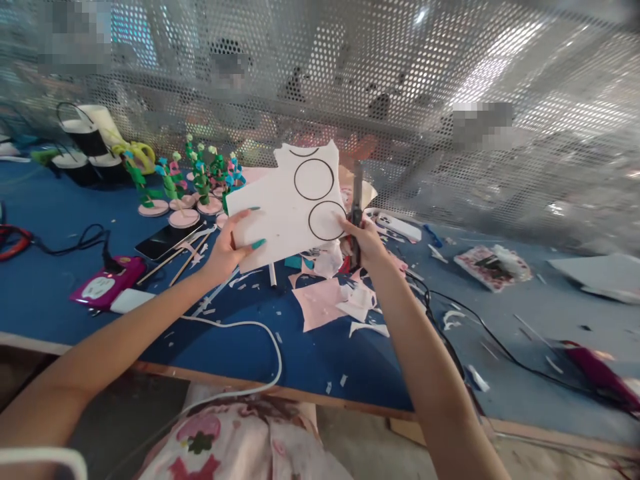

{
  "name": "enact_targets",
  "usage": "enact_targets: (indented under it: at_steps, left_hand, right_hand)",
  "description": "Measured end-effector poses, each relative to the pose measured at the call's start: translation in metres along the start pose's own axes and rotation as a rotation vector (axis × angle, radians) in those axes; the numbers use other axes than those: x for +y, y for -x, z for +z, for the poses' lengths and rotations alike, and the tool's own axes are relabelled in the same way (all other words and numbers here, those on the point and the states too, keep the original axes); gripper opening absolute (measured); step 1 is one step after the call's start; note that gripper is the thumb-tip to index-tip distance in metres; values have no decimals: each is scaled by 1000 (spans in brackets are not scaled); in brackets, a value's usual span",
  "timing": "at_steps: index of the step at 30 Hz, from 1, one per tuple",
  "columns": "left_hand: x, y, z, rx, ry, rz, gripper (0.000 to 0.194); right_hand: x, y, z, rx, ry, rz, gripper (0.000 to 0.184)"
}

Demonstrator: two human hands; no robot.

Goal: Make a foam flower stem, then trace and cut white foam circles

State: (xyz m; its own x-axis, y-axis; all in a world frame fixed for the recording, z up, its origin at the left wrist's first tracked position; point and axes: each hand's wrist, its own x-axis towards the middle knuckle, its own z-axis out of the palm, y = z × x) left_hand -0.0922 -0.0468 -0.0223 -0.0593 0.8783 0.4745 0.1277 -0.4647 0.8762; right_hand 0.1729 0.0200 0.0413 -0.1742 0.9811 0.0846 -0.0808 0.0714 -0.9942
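A white sheet of paper (pixel 273 217) with printed black circles is held up above the table in the head view. Some of its edges are cut into curves. My left hand (pixel 231 245) pinches its lower left corner, thumb on the near face. At the sheet's right edge, my right hand (pixel 367 241) is closed around a dark upright tool that looks like scissors (pixel 357 193), seen edge-on. Its thumb also presses on the paper by the lower circle. Pink paper scraps (pixel 320 303) and white cuttings (pixel 369 329) lie beneath.
Small paper flowers on round pink bases (pixel 184 218) stand at the left, near a black phone (pixel 167 239) and thin sticks. A white cable (pixel 275 347) loops along the front edge. A purple device (pixel 107 283) lies left. A perforated metal screen (pixel 320 80) rises behind the table.
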Motion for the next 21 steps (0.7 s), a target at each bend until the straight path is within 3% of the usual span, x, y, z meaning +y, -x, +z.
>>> enact_targets:
  at_steps: [8, 21]
  left_hand:
    - [-3, -3, -3, 35, 61, -25, 63]
    - [5, 1, -1, 6, 99, -99, 62]
  right_hand:
    - [-3, -26, 9, -137, -125, 86, 22]
    - [5, -39, 10, -319, -389, 247, 14]
